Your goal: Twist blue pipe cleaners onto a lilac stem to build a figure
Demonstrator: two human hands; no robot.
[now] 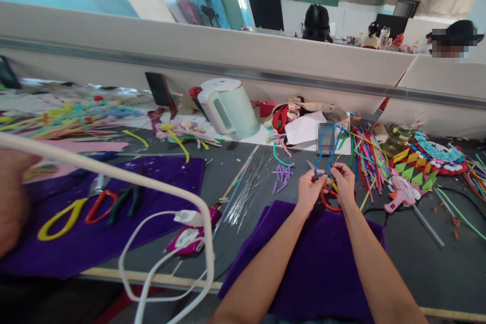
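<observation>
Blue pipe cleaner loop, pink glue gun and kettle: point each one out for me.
blue pipe cleaner loop [325, 154], head view, on the left strand of the loop above the hands.
pink glue gun [398, 197], head view, on the middle of its body.
kettle [237, 111], head view, on its pale green side wall.

Purple cloth [304, 263] free; scissors [329, 201], sticks [366, 159] crowd beyond.

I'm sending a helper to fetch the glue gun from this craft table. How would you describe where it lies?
Start at the purple cloth under the person's arms, then look right past the right hand. The glue gun lies on the grey table, below the red, yellow and green triangle piece. It is the only pale pink, pistol-shaped tool there.
</observation>
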